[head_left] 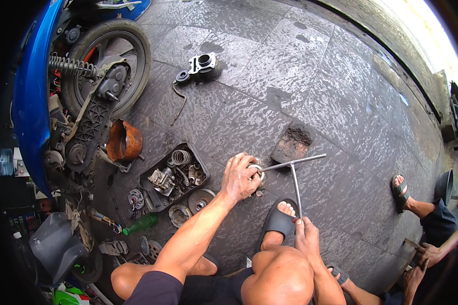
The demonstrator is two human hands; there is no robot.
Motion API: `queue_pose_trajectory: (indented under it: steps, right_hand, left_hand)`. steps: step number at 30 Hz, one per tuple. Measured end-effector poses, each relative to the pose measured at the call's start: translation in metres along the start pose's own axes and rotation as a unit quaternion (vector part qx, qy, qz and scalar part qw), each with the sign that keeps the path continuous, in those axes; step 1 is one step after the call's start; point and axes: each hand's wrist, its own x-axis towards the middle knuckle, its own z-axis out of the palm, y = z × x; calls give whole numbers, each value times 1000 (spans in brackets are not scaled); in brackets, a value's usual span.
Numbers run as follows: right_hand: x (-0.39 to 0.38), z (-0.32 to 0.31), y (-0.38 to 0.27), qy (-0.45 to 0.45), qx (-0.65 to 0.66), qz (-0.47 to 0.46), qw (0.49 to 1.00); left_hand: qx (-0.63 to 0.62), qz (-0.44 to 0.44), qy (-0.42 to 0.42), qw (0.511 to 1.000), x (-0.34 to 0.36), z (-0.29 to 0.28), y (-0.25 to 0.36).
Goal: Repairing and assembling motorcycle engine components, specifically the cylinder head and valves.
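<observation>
My left hand (240, 178) is closed around a small round metal part (260, 175), whose far side is hidden by the fingers. My right hand (306, 236), near my knee, grips the lower end of a steel T-handle wrench (295, 185). One arm of the wrench's crossbar meets the metal part at my left hand, and the other points off to the right. Whether the bar's tip goes into the part or only touches it, I cannot tell. Just beyond the wrench lies a dirty, rust-stained block-shaped tray (293, 143) with dark grime in it.
Left of my arm, a black tray (206, 170) holds a spring and several engine parts. Around it lie a green bottle (140, 224) and metal discs (201, 201). A blue motorcycle's rear wheel (142, 66), an engine cylinder (204, 68) and another person's hands (428, 256) are farther out.
</observation>
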Motion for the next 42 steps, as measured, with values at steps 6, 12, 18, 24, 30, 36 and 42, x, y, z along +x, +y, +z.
queue_pose_trajectory:
  steps: [6, 12, 18, 24, 30, 36, 42]
  right_hand:
    - [1, 0, 4, 26, 34, 53, 998]
    - [-2, 5, 0, 39, 67, 70, 995]
    - [-3, 1, 2, 13, 72, 9, 997]
    - [-4, 7, 0, -21, 42, 2, 999]
    - [-4, 2, -8, -6, 52, 46, 998]
    - [-2, 4, -2, 32, 121, 83, 989]
    - [-1, 10, 5, 23, 57, -41, 997]
  left_hand:
    - [7, -1, 7, 1000, -1, 1, 0]
    - [6, 3, 8, 1000, -3, 1, -1]
    - [9, -3, -1, 1000, -4, 2, 0]
    - [5, -5, -6, 1000, -3, 1, 0]
    - [8, -5, -8, 1000, -2, -2, 1]
    - [9, -6, -11, 1000, -2, -2, 0]
    - [16, 0, 1, 1000, -4, 1, 0]
